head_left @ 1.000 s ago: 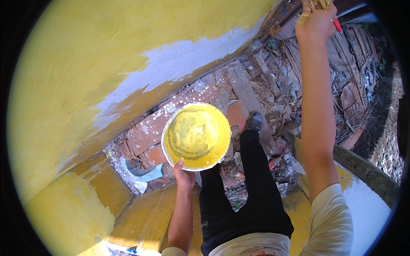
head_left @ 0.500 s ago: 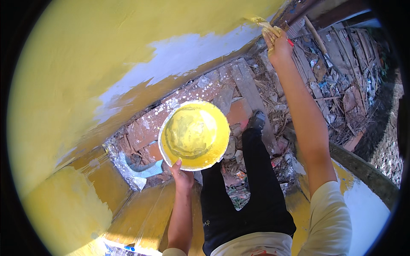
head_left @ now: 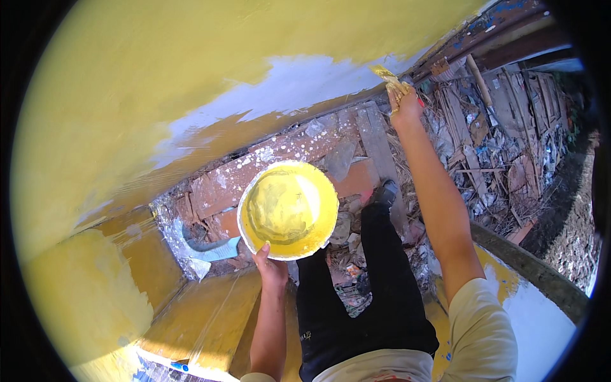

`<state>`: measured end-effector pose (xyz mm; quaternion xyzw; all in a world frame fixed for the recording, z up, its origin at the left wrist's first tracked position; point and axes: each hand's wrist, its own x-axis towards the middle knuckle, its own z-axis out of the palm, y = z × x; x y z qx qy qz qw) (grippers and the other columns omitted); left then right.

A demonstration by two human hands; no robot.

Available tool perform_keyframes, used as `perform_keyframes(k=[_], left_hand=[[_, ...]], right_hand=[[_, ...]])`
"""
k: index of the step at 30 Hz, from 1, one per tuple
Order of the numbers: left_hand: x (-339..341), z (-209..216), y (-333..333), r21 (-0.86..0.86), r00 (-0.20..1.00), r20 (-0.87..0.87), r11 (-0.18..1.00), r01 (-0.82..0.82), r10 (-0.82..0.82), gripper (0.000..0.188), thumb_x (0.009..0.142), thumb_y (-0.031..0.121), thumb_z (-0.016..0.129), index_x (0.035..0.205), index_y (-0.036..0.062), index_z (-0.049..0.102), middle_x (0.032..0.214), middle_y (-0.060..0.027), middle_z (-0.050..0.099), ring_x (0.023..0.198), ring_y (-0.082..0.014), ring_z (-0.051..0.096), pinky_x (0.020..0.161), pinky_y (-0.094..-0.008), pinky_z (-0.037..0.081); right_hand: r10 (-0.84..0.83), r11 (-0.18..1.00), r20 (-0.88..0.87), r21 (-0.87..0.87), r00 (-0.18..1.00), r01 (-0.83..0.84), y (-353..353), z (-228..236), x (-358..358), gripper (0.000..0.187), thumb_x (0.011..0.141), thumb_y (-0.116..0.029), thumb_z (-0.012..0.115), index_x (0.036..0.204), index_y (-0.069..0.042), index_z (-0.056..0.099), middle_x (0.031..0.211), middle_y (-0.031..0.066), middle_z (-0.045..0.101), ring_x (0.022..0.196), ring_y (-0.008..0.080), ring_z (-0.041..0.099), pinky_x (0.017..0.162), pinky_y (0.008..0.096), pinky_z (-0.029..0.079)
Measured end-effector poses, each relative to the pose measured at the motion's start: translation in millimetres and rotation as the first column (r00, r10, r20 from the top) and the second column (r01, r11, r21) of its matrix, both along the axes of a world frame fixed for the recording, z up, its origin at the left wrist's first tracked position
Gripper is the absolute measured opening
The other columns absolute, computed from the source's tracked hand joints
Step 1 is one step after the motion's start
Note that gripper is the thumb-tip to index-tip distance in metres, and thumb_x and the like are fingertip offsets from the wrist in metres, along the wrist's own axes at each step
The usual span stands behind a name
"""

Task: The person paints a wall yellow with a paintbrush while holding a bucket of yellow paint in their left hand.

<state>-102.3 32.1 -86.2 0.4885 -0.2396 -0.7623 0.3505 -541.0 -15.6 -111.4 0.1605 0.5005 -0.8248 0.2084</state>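
My left hand [head_left: 272,267] grips the near rim of a round paint bucket [head_left: 331,232], thumb over the edge. Yellow paint coats the inside of the bucket, and its rim is whitish. Out at the upper right, my right hand [head_left: 405,105] is closed around a paintbrush [head_left: 384,73] with yellow bristles. Yellow paint smears my right fingers. The bristles are at a pale, unpainted patch [head_left: 286,86] low on the yellow wall [head_left: 184,57]; whether they touch it I cannot tell.
Paint-spattered boards [head_left: 254,162] lie along the wall's foot. Rubble and scrap wood [head_left: 471,140] cover the ground to the right. A light-blue curved piece [head_left: 213,249] lies left of the bucket. A dark beam [head_left: 528,270] runs beside my right arm. My shoe [head_left: 385,193] stands on a board.
My right hand with the paintbrush has come down and slightly left in view. The bucket sits slightly lower in view, still in my left hand. The view has also shifted a little.
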Motion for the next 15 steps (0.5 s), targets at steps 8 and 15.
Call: perform_keyframes(k=[8,15], left_hand=[[38,-7,-3,0.013,0.996,0.08,0.999,-0.049,0.048,0.066,0.076,0.038,0.056,0.132,0.0101,0.034,0.129,-0.0081,0.043,0.119,-0.0259,0.041,0.097,-0.0422,0.035],[44,-4,-5,0.108,0.978,-0.072,0.977,-0.186,0.195,0.061,0.073,0.024,0.061,0.127,0.0063,0.039,0.123,-0.008,0.049,0.113,-0.0253,0.047,0.097,-0.0417,0.035]], right_hand=[[-0.059,0.992,-0.376,-0.124,0.925,0.013,-30,98,62,0.031,0.089,-0.019,0.046,0.105,0.007,0.045,0.107,0.0204,0.054,0.096,0.0281,0.058,0.085,0.036,0.05],[-0.019,0.945,0.095,-0.322,0.995,0.049,-32,-15,107,0.038,0.091,-0.025,0.045,0.117,0.003,0.04,0.119,0.0167,0.049,0.105,0.0277,0.053,0.091,0.0362,0.048]])
